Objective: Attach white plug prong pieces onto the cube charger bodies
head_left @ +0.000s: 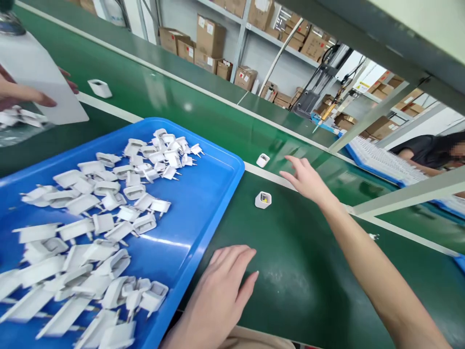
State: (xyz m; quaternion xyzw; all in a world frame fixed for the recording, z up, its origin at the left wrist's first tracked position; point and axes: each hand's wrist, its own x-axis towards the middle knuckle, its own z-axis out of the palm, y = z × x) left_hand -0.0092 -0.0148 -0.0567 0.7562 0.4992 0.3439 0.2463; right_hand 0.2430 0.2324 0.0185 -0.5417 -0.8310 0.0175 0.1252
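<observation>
Right of the blue tray [227, 194], the person's open, empty left hand [227, 276] rests by its rim, while the open right hand [303, 179] nears a white housing [263, 160], likely for pickup.

White open housing [260, 204] on green bench [290, 237] (yellow bit [265, 199] inside), 2nd housing [262, 163] just beyond, also open.

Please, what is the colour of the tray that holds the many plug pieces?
The tray is bright blue, best seen in the head view.
</observation>
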